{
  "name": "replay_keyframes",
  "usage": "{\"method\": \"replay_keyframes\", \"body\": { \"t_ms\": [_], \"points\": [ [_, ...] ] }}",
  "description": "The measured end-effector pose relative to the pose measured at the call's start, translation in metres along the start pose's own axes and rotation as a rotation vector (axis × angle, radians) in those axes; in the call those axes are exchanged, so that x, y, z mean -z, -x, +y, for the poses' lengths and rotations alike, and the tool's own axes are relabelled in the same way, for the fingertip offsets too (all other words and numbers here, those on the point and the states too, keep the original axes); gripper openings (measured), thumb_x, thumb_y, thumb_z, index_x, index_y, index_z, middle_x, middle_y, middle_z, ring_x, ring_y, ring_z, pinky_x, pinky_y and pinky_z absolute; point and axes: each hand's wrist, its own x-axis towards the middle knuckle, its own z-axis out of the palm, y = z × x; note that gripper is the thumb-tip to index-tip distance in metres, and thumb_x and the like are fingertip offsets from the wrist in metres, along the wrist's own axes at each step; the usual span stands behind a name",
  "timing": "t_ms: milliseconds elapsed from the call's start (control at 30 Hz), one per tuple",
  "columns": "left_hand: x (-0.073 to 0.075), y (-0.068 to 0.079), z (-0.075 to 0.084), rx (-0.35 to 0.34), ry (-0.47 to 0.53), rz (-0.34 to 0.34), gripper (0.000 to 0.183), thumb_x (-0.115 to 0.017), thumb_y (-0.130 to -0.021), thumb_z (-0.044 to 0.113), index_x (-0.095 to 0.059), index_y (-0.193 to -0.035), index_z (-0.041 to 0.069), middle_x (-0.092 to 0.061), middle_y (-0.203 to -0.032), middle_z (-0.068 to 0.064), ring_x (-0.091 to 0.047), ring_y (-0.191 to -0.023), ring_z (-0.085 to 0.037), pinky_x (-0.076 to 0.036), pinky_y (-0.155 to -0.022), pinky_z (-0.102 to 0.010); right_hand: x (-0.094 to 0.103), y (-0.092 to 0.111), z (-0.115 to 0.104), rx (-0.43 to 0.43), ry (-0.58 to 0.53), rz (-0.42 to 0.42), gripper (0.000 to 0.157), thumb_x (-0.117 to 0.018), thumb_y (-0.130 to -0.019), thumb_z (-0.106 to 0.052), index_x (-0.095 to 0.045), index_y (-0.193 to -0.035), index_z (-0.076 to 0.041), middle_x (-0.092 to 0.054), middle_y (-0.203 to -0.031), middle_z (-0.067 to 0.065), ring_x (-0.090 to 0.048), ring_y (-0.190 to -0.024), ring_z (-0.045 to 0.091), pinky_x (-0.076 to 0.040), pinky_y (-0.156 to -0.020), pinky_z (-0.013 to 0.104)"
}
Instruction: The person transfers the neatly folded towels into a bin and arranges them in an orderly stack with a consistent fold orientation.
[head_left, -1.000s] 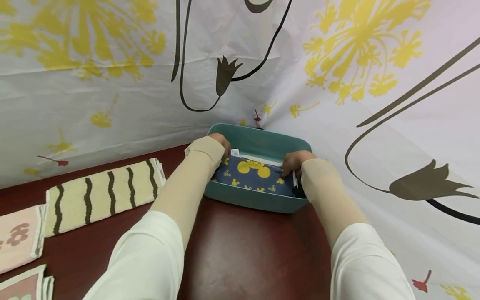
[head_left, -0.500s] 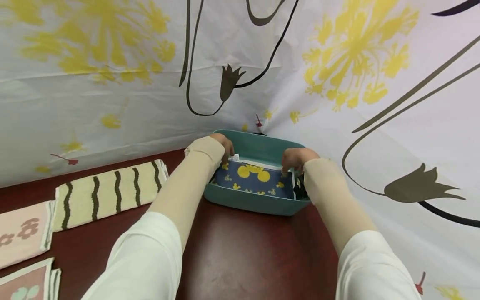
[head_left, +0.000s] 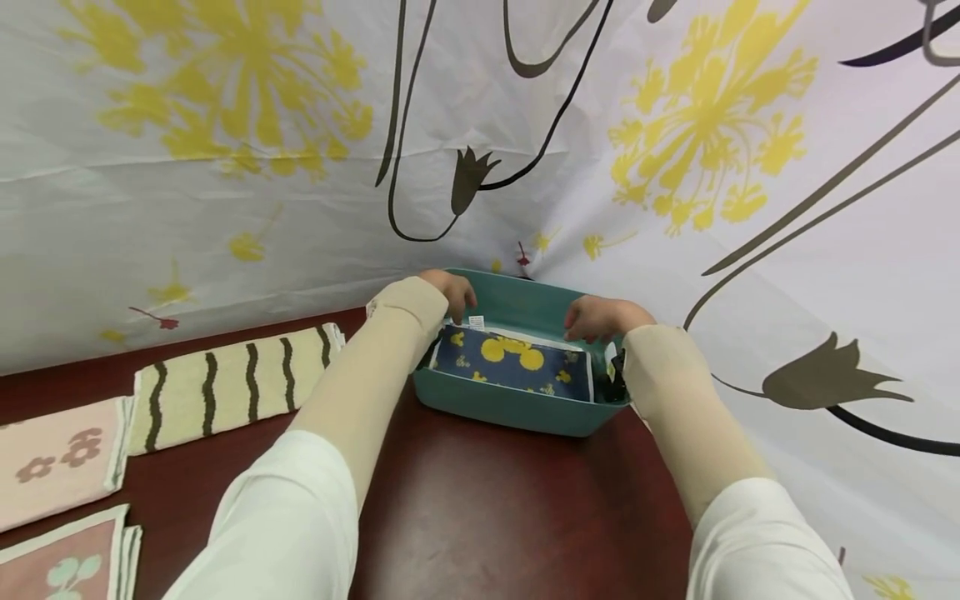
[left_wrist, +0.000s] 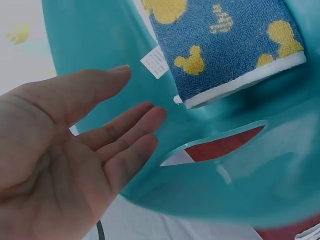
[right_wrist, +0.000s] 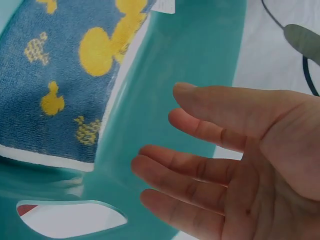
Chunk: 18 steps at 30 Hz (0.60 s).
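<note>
Folded blue-and-yellow towel (head_left: 517,360) lies in the teal basket (head_left: 498,408), counter's (head_left: 465,500) far right corner; your hands are empty.
Your left hand (head_left: 450,293) and right hand (head_left: 606,319) hang over opposite ends, fingers loosely extended, thumbs apart, near the towel but not touching it. Risks, likely: a low fingertip drags the towel's top layer out of its fold, the white tag (left_wrist: 155,62) snags, or a sleeve (head_left: 393,333) bumps the rim and shifts the basket. Hanging cloth (head_left: 300,208) crowds the far and right edges; bare floor shows behind the towel; roomiest way out looks toward the near edge, striped towel (head_left: 232,383) off left.
</note>
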Motion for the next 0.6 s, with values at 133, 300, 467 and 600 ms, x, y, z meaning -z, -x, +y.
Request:
{"method": "replay_keyframes", "body": {
  "t_ms": [133,300,467,600],
  "points": [
    [0.001,0.005,0.001,-0.024,0.012,-0.001,0.05,-0.053,-0.094,0.007,-0.04,-0.141,0.012,-0.033,-0.146,-0.011,-0.038,-0.126,-0.025,-0.041,-0.091,-0.034,0.001,0.006,-0.004,0.031,0.013,0.014,0.032,-0.05,-0.096,-0.012,-0.048,-0.121,0.006,-0.054,-0.099,0.016,-0.052,-0.088,0.028,-0.045,-0.084,0.047],
    [0.003,0.012,-0.002,-0.068,0.042,0.016,0.05,-0.053,-0.093,0.004,-0.039,-0.142,0.011,-0.03,-0.147,-0.011,-0.043,-0.116,-0.022,-0.04,-0.078,-0.029,0.002,0.014,-0.012,0.087,0.046,0.035,0.03,-0.052,-0.095,-0.013,-0.05,-0.118,0.006,-0.056,-0.1,0.016,-0.056,-0.093,0.031,-0.048,-0.079,0.043],
    [0.003,0.02,-0.005,-0.079,0.117,0.04,0.05,-0.053,-0.092,0.002,-0.042,-0.14,0.012,-0.029,-0.146,-0.011,-0.041,-0.071,-0.012,-0.033,-0.06,-0.025,0.002,0.022,-0.02,0.147,0.077,0.065,0.029,-0.053,-0.094,-0.013,-0.052,-0.116,0.005,-0.056,-0.092,0.013,-0.053,-0.079,0.023,-0.045,-0.066,0.033],
    [0.005,0.03,-0.009,-0.081,0.167,0.055,0.05,-0.051,-0.091,-0.001,-0.042,-0.139,0.012,-0.03,-0.142,-0.011,-0.027,-0.057,-0.011,-0.029,-0.057,-0.026,0.001,0.028,-0.028,0.185,0.08,0.093,0.029,-0.054,-0.094,-0.013,-0.052,-0.116,0.005,-0.056,-0.091,0.014,-0.05,-0.073,0.021,-0.043,-0.062,0.034]
  ]
}}
